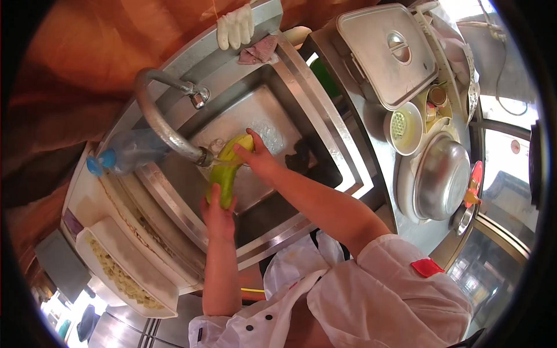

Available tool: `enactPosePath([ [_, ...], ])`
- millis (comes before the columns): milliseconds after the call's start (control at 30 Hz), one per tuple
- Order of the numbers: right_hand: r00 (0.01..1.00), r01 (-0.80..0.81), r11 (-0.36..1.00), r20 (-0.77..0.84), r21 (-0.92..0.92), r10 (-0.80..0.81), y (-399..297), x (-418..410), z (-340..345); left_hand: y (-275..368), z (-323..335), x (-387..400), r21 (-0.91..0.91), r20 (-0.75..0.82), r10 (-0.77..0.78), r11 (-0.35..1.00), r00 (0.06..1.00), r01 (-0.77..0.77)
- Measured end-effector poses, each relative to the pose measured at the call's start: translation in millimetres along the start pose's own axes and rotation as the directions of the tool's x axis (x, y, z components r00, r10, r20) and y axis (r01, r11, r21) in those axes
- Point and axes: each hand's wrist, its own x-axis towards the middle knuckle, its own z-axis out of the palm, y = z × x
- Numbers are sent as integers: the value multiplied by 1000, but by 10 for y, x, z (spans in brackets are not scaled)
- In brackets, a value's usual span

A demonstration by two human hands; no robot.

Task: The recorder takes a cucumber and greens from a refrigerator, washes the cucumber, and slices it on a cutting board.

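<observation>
A long green gourd-like vegetable (224, 176), yellower at its upper end, lies between my two hands above a stainless steel sink (248, 191). My left hand (219, 215) holds its lower end, and my right hand (256, 154) grips the upper end with the thumb on top. Water from the curved metal faucet (163, 119) runs onto the vegetable. Beneath it the sink bottom is wet, and some dark thing (300, 156) that I cannot identify lies at the basin's right side.
Left of the sink are a large plastic bottle (135, 150) with a blue cap and a white tray (130, 269) of pale cut pieces. A glove (235, 28) and a cloth (258, 50) rest on the back ledge. A lidded steel pan (387, 54), a bowl (415, 143) and a metal basin (441, 176) stand right.
</observation>
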Motion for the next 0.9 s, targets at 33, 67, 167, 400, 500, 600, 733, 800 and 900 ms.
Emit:
enactPosePath([
  [33, 1000, -6, 1000, 9, -2, 6, -9, -8, 85, -45, -30, -74, -58, 46, -89, 994, 995, 91],
  [67, 996, -84, 989, 8, 120, 84, -18, -15, 161, -96, -55, -151, -62, 36, -87, 994, 996, 89],
  [167, 980, -180, 940, -24, 290, 196, -27, 3, 337, -230, 10, -357, -17, 120, -92, 995, 989, 94],
  [400, 862, -450, 726, 40, 521, 506, 48, 251, 487, -344, -82, -461, 435, 134, 309, 836, 942, -336],
  [500, 792, -601, 647, 241, 469, 561, 18, 252, 433, -295, -92, -517, 587, 184, 311, 726, 932, -358],
  [600, 821, -549, 740, 82, 389, 565, -47, 41, 421, -263, -108, -454, 579, 234, 272, 733, 933, -358],
  [733, 912, -387, 911, -90, 140, 401, -179, -379, 449, -203, 62, -213, 594, 405, 289, 638, 867, -490],
  [800, 940, -284, 904, 95, -319, 329, -128, -443, 233, -180, 216, -22, 496, 365, 206, 782, 908, -377],
  [900, 950, -282, 940, 83, -192, 302, -183, -381, 102, -96, 383, 186, 306, 314, 13, 945, 949, -114],
])
